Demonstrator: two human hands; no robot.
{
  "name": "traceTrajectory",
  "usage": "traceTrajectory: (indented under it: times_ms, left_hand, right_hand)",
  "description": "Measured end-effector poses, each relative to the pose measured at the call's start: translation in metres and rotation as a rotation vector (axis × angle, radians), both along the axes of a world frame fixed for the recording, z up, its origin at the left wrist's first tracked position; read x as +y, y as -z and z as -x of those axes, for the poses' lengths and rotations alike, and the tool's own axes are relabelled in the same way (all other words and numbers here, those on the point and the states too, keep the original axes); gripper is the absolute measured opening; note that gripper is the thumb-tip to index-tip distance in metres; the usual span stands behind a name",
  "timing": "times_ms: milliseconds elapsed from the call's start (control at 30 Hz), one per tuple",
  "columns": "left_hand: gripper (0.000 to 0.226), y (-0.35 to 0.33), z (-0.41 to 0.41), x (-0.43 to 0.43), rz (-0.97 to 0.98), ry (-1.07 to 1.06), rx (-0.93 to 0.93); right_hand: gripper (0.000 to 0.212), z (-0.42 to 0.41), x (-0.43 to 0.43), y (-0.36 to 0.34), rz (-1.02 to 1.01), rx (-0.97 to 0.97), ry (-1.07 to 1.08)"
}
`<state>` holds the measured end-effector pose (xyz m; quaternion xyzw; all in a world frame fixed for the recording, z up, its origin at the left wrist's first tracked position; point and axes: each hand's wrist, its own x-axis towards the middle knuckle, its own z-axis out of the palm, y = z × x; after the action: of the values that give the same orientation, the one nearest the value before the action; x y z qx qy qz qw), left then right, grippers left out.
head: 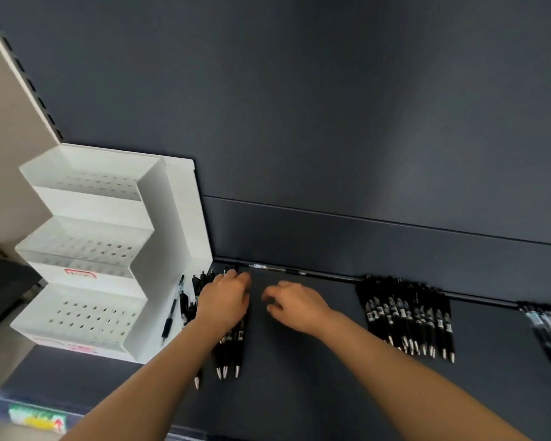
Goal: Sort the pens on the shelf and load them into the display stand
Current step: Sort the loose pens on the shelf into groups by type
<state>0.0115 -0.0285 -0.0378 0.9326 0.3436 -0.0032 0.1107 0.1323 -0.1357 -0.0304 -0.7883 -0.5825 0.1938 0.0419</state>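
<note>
Left hand flat on black plastic pens; right hand beside it, fingers loosely spread, empty, above dark shelf

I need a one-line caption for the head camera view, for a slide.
Left hand rests on black pens beside the empty white display stand; right hand hovers over the dark shelf.

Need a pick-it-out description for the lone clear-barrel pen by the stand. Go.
Start at the white stepped display stand at the left end of the dark shelf. Just right of its lowest tier, one pen lies alone, between the stand and the bunch of black pens under the left hand. Unlike those black pens, its barrel looks clear, with a black grip, and it touches no other pen.
</note>
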Motion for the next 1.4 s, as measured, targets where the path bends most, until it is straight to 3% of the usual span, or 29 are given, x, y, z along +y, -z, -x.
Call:
traceTrajectory:
  times_ms: [267,500,767,900,1033,1400]
  left_hand:
    - [0.039,0.012,0.016,0.01,0.03,-0.036,0.112]
    - [0.041,0.018,0.004,0.002,-0.128,-0.041,0.209]
    - [0.035,0.022,-0.019,-0.012,-0.189,0.019,0.296]
    - [0.032,0.015,-0.035,-0.02,-0.094,0.03,0.15]
    - [0.027,0.009,-0.059,-0.04,0.167,0.053,0.034]
    - [0.019,0.007,-0.143,-0.125,0.405,0.157,-0.144]
  right_hand:
    - [0.026,0.029,0.019,0.014,0.252,0.096,-0.241]
    - [0.014,0.015,0.015,0.022,0.215,0.025,-0.053]
    - [0.019,-0.003,0.001,0.025,0.149,0.085,0.118]
    - [0.025,-0.011,-0.008,0.02,0.049,0.08,0.233]
    - [0.03,-0.03,-0.026,0.016,-0.061,0.058,0.407]
    - [0.034,-0.105,-0.115,0.0,-0.178,0.03,0.664]
